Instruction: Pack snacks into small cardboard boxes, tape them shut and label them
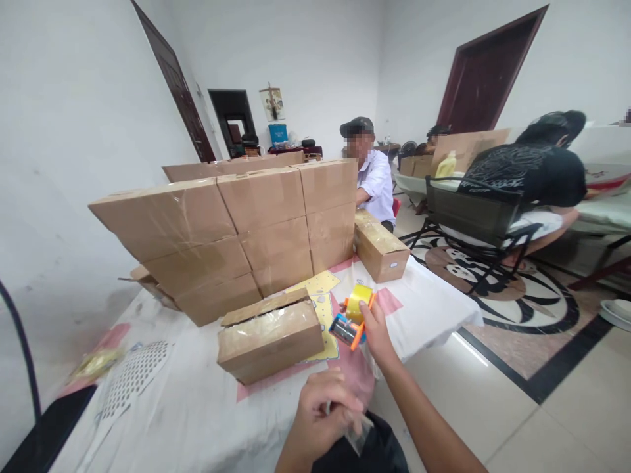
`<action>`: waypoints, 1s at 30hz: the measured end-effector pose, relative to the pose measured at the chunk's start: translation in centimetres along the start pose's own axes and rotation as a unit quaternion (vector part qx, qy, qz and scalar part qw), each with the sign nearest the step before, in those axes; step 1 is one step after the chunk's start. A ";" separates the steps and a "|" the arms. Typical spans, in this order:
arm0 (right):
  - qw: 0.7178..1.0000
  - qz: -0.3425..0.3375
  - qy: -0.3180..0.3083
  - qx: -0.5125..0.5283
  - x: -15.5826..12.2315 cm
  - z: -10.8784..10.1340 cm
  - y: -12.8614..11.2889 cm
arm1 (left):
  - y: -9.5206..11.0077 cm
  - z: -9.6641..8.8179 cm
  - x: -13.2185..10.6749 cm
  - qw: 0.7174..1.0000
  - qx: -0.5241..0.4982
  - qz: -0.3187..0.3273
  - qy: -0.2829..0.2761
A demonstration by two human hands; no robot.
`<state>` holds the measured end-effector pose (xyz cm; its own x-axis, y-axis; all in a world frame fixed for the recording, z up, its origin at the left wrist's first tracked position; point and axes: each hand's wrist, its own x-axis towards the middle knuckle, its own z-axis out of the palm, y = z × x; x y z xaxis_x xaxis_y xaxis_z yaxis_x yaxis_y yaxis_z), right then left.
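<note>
My right hand (373,322) grips a tape dispenser (353,316) with an orange and blue frame and a yellow roll, held over the table's right part. Low in front of me, my left hand (325,407) pinches a strip of clear tape (359,435) that hangs from its fingers. Left of the dispenser, apart from both hands, a cardboard box (271,338) lies on the table. Clear tape shines along its top, and a flap edge stands slightly raised at the back.
Taped cardboard boxes (256,230) are stacked behind the single box. Another box (382,246) lies at the right edge of the cloth-covered table (197,407). A person in a light shirt (378,180) sits beyond the stack; another in black (522,174) sits at the right.
</note>
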<state>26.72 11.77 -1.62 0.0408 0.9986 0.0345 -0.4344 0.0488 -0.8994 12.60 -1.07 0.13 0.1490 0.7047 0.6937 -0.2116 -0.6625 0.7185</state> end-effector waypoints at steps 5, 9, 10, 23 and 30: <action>0.991 -0.074 -0.057 -0.096 5.7 -0.1 0.0 | -0.1 -0.3 0.0 0.998 -0.040 0.021 0.051; 0.988 -0.070 -0.044 -0.134 9.0 -0.8 2.0 | -1.0 -0.7 -0.5 0.991 -0.093 0.026 0.090; 0.989 -0.063 -0.042 -0.130 9.4 -1.1 2.7 | -1.3 -0.8 -0.7 0.990 -0.102 0.020 0.093; 0.978 -0.073 -0.010 -0.194 9.2 -2.4 5.3 | -2.4 -1.8 -1.8 0.987 -0.090 -0.046 0.121; 0.968 -0.130 0.048 -0.208 8.4 -2.0 4.7 | -2.5 -2.5 -2.4 0.976 -0.002 -0.078 0.205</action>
<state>26.81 20.35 -6.37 0.1919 0.9461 0.2609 0.0016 0.2655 -0.9641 10.35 -0.46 -3.52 -0.2184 0.8392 0.4981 -0.2201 -0.5396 0.8126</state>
